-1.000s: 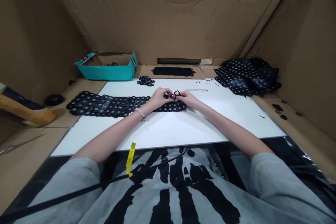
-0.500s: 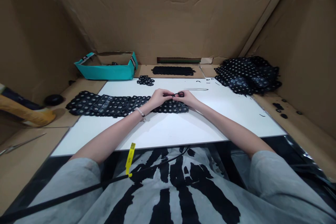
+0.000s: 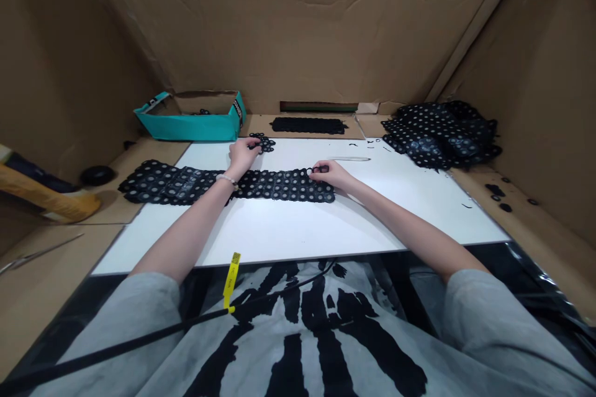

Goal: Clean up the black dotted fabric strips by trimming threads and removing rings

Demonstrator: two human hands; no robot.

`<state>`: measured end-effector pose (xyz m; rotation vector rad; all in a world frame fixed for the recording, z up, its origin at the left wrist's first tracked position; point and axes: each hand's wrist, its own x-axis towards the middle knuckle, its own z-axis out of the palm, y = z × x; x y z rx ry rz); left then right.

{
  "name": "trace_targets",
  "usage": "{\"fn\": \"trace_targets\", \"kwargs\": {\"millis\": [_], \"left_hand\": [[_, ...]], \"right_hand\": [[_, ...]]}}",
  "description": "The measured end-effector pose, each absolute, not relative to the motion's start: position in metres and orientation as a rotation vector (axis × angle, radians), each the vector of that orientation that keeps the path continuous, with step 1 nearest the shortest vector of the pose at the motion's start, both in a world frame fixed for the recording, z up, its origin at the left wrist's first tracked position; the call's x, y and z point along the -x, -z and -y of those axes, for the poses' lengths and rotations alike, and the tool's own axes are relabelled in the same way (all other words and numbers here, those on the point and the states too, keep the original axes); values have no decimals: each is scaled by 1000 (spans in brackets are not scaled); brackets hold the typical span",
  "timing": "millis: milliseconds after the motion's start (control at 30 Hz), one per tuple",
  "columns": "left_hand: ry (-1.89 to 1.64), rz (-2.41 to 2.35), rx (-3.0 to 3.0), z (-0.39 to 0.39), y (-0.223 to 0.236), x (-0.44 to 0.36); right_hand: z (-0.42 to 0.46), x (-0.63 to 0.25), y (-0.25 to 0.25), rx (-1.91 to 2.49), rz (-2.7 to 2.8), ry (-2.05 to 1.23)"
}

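- The white board [image 3: 302, 236] is lying flat under the work, its near edge running just in front of the person's shirt [image 3: 302, 322].
- The black dotted strip [image 3: 274, 185] is lying across the board, its long axis running left to right. Its left end is reaching past the board's left edge, and its right end is stopping just beneath the right hand [image 3: 334, 175]. More of its right half is showing now than half a second ago, when the left hand [image 3: 244, 155] was covering part of it.
- The left arm is slanting forward from the lower left, its wrist and bead bracelet [image 3: 226, 180] passing over the strip. Half a second ago this hand was meeting the right one; now it is reaching the loose ring pile [image 3: 266, 144], thumb and fingers bent and pointing forward and right. The fingertips are closing to a narrow gap at the pile's left side; whether they are gripping a ring, I cannot tell.
- The right arm is slanting in from the lower right, and its hand is staying near its earlier place, fingers pointing left. Thumb and forefinger are pinching together on a small black ring piece [image 3: 321, 168].
- That ring piece is sitting above the strip's far right corner, seemingly stretching sideways; its exact form is too small to tell.
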<state>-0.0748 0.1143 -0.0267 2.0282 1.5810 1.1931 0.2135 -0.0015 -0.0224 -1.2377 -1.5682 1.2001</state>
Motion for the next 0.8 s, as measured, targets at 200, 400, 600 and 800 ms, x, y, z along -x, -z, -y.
{"fn": "trace_targets", "kwargs": {"millis": [200,400,600,800], "left_hand": [[-967,-1360,-2253,-75,3,35],[-682,-908,-2487,-28,-7,-7],[-683,-1087,-2551,-19,0,-14],[-688,-1216,-2505,-13,-1,-17]], "right_hand": [[3,-217,19,1192,1496,-1356],[5,-217,12,1114,1422,-1472],[4,-217,16,1071,1407,-1473],[4,-215,22,1094,1484,-1363]]}}
